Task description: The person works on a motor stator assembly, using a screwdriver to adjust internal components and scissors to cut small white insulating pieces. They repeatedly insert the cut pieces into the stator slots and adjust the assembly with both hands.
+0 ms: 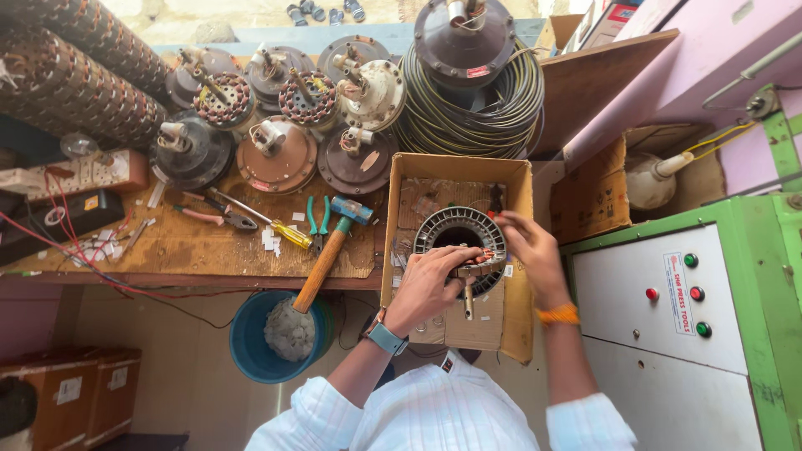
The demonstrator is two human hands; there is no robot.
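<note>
Stator ring (459,227) is looking heavy and rigid, best gripped by its rim. Left hand (428,282) is clasping its near edge; right hand (528,246) is pinching its far rim.

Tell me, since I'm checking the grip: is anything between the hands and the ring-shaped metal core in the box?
Nothing visible. The left hand rests directly on the metal core inside the cardboard box, and the right hand touches its right edge.
</note>
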